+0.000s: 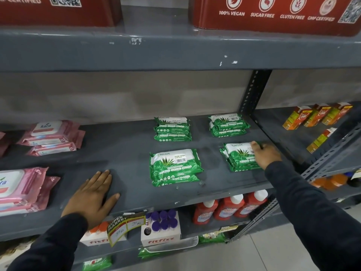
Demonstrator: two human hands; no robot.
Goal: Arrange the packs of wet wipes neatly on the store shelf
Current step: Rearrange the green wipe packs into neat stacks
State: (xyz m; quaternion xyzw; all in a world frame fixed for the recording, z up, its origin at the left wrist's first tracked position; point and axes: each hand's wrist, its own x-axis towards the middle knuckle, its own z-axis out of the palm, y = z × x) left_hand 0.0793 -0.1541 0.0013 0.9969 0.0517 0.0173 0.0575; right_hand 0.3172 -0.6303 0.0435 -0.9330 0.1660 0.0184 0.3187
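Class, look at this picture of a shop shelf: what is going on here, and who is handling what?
A person in dark sleeves is tidying flat green plastic packs of wet wipes on a grey metal shelf. The right hand rests on the front right stack of green packs; the left hand lies flat on bare shelf. Three more green stacks sit alongside in two rows, and pink plastic wipe packs lie to the left.

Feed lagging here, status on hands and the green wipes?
Left hand flat on bare shelf, empty. Right hand resting on front-right green stack; grip unclear. Four green stacks in a two-by-two block. Nothing in the way.
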